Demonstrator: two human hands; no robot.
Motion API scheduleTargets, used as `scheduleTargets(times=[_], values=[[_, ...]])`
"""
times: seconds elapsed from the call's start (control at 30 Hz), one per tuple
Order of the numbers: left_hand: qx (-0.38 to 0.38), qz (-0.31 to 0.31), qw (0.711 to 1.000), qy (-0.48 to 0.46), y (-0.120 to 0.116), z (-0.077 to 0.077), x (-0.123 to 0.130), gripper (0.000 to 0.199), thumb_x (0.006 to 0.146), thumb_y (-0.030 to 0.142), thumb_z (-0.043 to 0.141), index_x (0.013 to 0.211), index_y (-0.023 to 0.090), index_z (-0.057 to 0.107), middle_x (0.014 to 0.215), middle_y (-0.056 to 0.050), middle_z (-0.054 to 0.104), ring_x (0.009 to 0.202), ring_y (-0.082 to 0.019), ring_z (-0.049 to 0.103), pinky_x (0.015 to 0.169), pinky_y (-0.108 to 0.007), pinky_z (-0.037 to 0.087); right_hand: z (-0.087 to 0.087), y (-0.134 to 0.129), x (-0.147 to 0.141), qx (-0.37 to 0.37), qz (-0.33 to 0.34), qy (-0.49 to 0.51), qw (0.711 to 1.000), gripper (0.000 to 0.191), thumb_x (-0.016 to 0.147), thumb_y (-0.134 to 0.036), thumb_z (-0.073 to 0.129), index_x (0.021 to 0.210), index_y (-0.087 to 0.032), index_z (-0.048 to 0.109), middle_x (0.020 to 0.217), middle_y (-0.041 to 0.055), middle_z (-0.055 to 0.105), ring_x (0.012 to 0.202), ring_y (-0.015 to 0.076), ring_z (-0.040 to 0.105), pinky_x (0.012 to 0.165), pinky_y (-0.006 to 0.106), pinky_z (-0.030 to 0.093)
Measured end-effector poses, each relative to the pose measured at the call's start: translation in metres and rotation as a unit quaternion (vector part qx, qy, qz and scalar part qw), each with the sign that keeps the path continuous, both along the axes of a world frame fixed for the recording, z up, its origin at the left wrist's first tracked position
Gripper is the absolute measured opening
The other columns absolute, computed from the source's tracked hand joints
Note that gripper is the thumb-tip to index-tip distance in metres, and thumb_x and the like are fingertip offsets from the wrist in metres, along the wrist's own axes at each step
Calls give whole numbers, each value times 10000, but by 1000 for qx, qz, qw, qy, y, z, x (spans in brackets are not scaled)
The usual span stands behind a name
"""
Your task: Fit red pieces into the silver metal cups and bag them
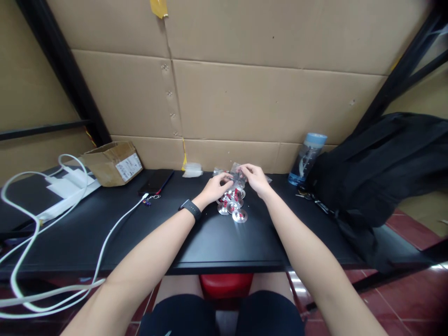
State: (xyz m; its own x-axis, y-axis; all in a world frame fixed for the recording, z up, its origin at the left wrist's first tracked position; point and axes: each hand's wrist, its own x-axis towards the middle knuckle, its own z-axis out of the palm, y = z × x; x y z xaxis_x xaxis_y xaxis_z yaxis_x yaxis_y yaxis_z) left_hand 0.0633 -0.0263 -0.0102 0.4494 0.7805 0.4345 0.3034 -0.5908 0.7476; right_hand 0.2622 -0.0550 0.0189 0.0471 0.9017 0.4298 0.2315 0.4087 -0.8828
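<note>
Between my two hands is a small clear plastic bag, held above a pile of shiny round metal discs with red centres. My right hand pinches the bag's upper right edge with thumb and fingertips. On the other side, my left hand has its fingers closed at the bag's left edge, over the back of the pile; its fingertips are partly hidden. More clear plastic lies behind the hands. Whether a disc is inside the bag is too small to tell.
On the black table, a stack of translucent bags, a phone, an open cardboard box and white cables lie left. A water bottle and black backpack stand right. Cardboard walls the back.
</note>
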Motion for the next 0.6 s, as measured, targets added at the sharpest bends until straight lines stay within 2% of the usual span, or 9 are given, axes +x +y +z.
scheduleTargets(times=[0.13, 0.33, 0.47, 0.53, 0.6], values=[[25, 10, 997, -73, 3, 5, 1, 282, 926, 425, 632, 1054, 195, 732, 1067, -74, 775, 1007, -228, 720, 923, -343, 549, 4, -3, -5, 66, 7, -37, 997, 418, 919, -574, 550, 1050, -205, 698, 1013, 68, 734, 775, 177, 656, 705, 292, 528], [8, 28, 991, -134, 4, 13, -2, 271, 892, 422, 676, 937, 162, 736, 912, -87, 778, 868, -222, 733, 853, -352, 576, 12, -9, -2, 97, -53, -28, 993, 383, 854, -524, 657, 1089, -221, 650, 913, 58, 728, 777, 204, 689, 778, 332, 556], [-44, -24, 983, -176, -2, 18, -3, 297, 828, 349, 749, 1050, 171, 663, 915, -75, 769, 830, -198, 739, 823, -339, 585, 14, -11, 8, 83, -62, -10, 995, 418, 825, -514, 690, 1108, -210, 638, 716, 16, 692, 673, 202, 679, 717, 329, 544], [-59, -66, 977, -196, -5, 20, -3, 389, 816, 315, 759, 1153, 201, 600, 1022, -70, 763, 849, -181, 740, 831, -336, 586, 14, -11, 9, 70, -43, -6, 997, 442, 824, -521, 694, 1129, -207, 633, 656, -1, 668, 615, 191, 657, 674, 321, 533], [-46, -102, 978, -177, -8, 21, -2, 342, 828, 304, 745, 1129, 204, 619, 1113, -81, 751, 921, -189, 736, 880, -349, 579, 13, -12, 7, 61, -28, 2, 998, 459, 826, -525, 698, 1148, -208, 620, 652, -6, 663, 576, 178, 640, 634, 309, 521]])
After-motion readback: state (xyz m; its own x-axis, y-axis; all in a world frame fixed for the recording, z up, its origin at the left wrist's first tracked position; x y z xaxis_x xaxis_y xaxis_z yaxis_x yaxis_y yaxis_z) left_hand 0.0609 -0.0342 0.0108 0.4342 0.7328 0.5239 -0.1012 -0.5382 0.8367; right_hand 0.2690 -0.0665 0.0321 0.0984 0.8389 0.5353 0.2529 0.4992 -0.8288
